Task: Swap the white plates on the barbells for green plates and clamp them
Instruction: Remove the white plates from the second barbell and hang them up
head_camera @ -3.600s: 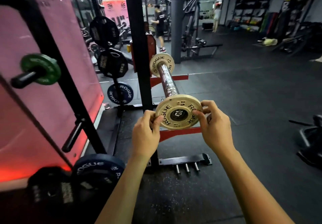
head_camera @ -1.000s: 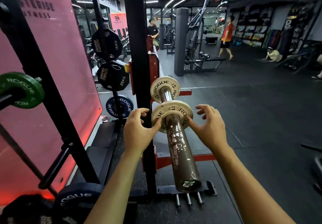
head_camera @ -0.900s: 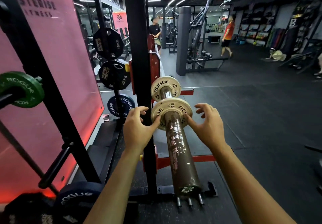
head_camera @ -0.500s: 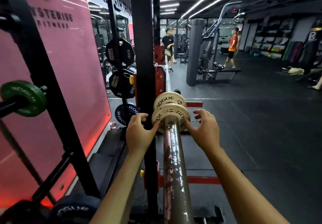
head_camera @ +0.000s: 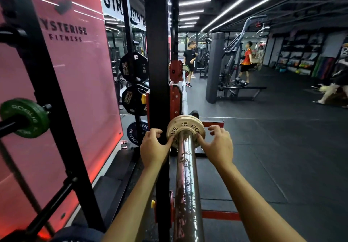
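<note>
Between left hand (head_camera: 153,147) and right hand (head_camera: 218,145), white plate (head_camera: 185,129) (on the sleeve (head_camera: 187,185)), pinched by both.

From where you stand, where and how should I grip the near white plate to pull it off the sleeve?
Grip the white plate by its rim, at left and right, coming from the sleeve's open near end. Its flat face points toward you, and another plate appears to sit close behind, so the rim is the likeliest hold.

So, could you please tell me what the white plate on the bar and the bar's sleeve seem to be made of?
White plate: probably rubber- or urethane-coated; matte cream face, raised dark lettering, no glare. It could also be painted metal.
Barbell sleeve: metal, likely chromed or polished steel; mirror-like streaks of reflected ceiling lights, with darker blotches that look like wear or tarnish.
</note>
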